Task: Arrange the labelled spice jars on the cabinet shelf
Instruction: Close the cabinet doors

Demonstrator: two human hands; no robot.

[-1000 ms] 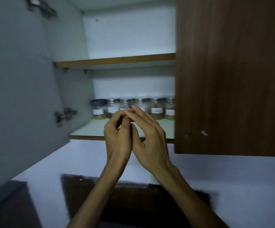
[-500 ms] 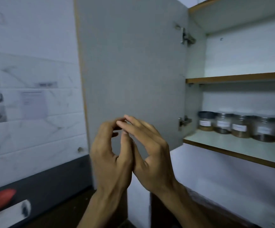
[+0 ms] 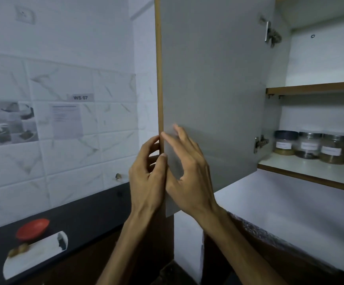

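The labelled spice jars stand in a row at the back of the lower cabinet shelf (image 3: 310, 171): a dark-lidded jar (image 3: 285, 142) at the left, then a steel-lidded jar (image 3: 309, 145) and another (image 3: 332, 149). The grey cabinet door (image 3: 212, 83) hangs open to the left of the shelf. My left hand (image 3: 148, 179) grips the door's free edge, fingers behind it and thumb in front. My right hand (image 3: 187, 171) rests flat against the door's inner face, fingers spread, holding nothing.
An upper shelf (image 3: 315, 88) sits above the jars. Two hinges (image 3: 270, 33) (image 3: 259, 142) hold the door. On the dark counter at lower left lie a red bowl (image 3: 32, 228) and a white board (image 3: 33, 256). The tiled wall carries a paper sheet (image 3: 66, 121).
My view has swung left from the shelf to the open door. Both hands, pressed together before, have moved onto the door's edge, the left one gripping it.
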